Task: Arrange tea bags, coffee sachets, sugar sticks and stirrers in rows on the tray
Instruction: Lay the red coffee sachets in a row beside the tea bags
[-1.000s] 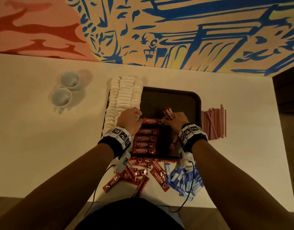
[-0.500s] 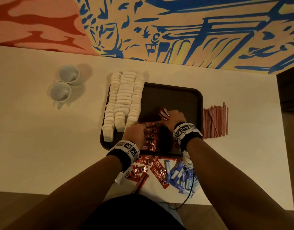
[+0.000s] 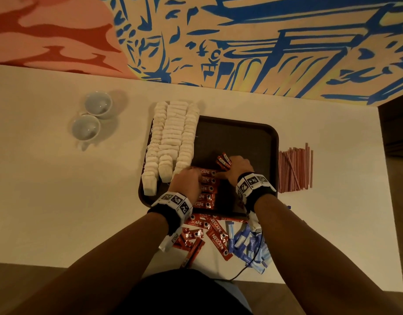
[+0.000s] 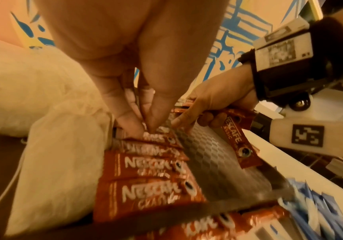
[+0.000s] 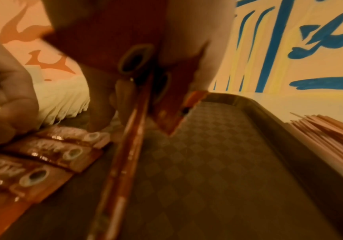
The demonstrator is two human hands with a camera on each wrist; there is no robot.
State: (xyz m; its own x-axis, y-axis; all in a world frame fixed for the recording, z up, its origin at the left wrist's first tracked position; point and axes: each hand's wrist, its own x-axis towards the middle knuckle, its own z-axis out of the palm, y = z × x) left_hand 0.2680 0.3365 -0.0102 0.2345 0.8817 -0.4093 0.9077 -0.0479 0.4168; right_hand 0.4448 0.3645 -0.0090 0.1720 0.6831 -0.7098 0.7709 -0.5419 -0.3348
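A dark tray (image 3: 238,137) holds rows of white tea bags (image 3: 173,137) on its left and a column of red coffee sachets (image 3: 207,188) beside them. My left hand (image 3: 189,180) has its bunched fingertips (image 4: 146,128) pinching the left end of the top sachet (image 4: 156,138). My right hand (image 3: 239,167) grips a small bundle of coffee sachets (image 3: 223,160), and one finger reaches to the top sachet's right end. The bundle (image 5: 137,68) fills the top of the right wrist view. Red stirrers (image 3: 294,169) lie right of the tray, off it.
Loose coffee sachets (image 3: 205,233) and blue sugar sticks (image 3: 250,244) are piled on the table in front of the tray. Two pale cups (image 3: 98,104) stand at the back left. The tray's right half (image 5: 217,162) is bare. A painted wall runs behind the table.
The sachet that both hands held by its ends now lies at the top of the column. My left hand has drawn back toward me; the right hand still holds its bundle.
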